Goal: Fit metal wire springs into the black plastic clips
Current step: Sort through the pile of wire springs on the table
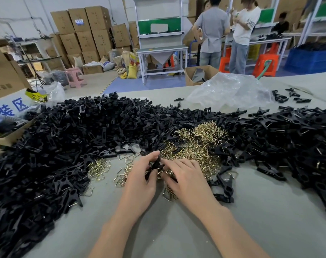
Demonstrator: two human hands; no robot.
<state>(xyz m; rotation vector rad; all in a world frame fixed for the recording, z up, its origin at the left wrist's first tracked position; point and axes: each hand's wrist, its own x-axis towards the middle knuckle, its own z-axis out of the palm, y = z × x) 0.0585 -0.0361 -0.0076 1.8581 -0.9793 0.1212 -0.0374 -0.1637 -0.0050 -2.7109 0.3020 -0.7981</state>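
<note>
Close to the table's (177,231) near edge we see both hands meeting over the springs (199,144). The left hand (139,180) grips a black clip (157,164), its thumb and curled fingers wrapped round it, so that the clip stands tilted just above the table. The right hand (188,179) comes in from the other side with bent fingers; its index tip touches the clip's upper end and its thumb lies lower down. We cannot tell whether that hand pinches the clip, a spring, or nothing, since the fingers hide what is under them.

The springs are brass-coloured wire triangles, heaped just beyond and beside the right hand. A smaller cluster (98,167) lies to the left of the left hand, and a few more (169,196) lie under the right wrist.

To the left we see a deep heap of black parts (56,146) running from the far side of the table down to its near corner. To the right lies a second heap (298,138), where wire glints among the black pieces. A few single clips (225,183) rest near the right hand.

Beyond the springs a crumpled clear bag (229,90) sits on the table. An open box (3,140) stands at the far left edge. In the room behind we see stacked cartons (84,30), a pink stool (74,76), orange stools (266,64) and two people (212,28) standing with their backs turned.
</note>
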